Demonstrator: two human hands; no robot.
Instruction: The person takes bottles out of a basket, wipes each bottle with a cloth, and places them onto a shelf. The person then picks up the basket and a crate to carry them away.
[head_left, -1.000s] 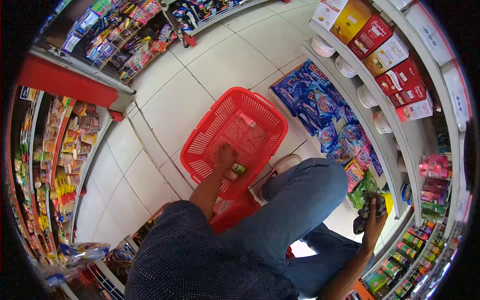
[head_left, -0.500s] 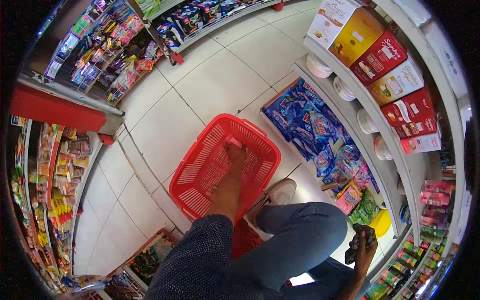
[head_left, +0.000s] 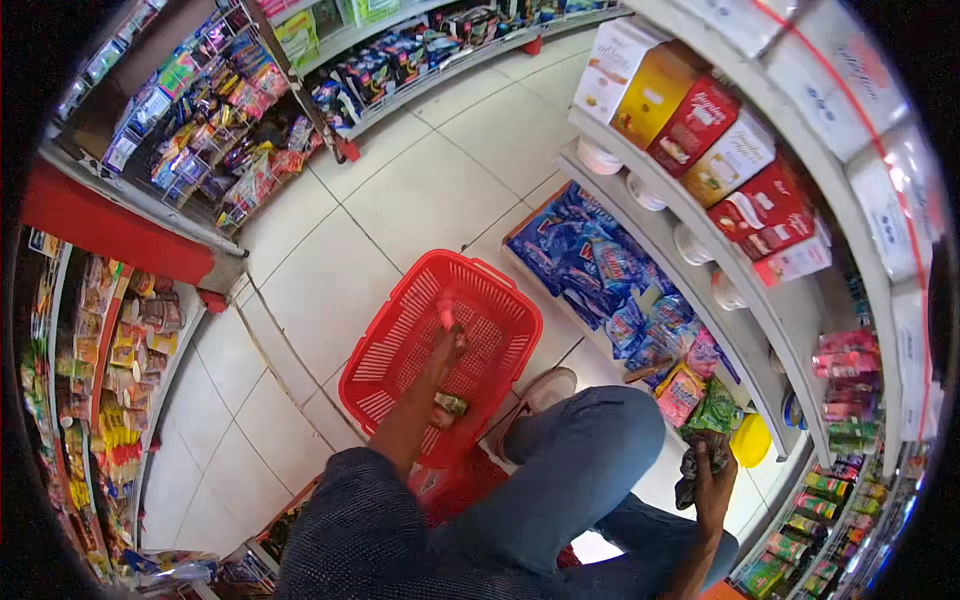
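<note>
A red plastic basket (head_left: 365,345) with slotted sides stands on the floor before me. My left hand (head_left: 449,348) reaches into it, fingers loosely apart, close to a small pink item (head_left: 446,310) near the far end. Whether the fingertips still touch that item is hard to see. Beneath my forearm lies a small green-and-gold package (head_left: 451,404), with another small item beside it. On the right, above my knee, my right hand (head_left: 714,478) is closed around a crumpled black bundle (head_left: 688,468), which looks like a plastic bag or cloth.
To the right, a low shelf holds blue detergent packets (head_left: 600,260), with boxes (head_left: 695,120) above. Shelves of snacks (head_left: 135,340) and sachets (head_left: 230,130) line the left. A yellow round object (head_left: 750,440) sits near my right hand. White tiles (head_left: 400,180) cover the floor.
My left hand has drawn back slightly toward me from the pink item. The packages in the basket show more clearly. My right hand keeps its hold on the black bundle; the view has shifted.
</note>
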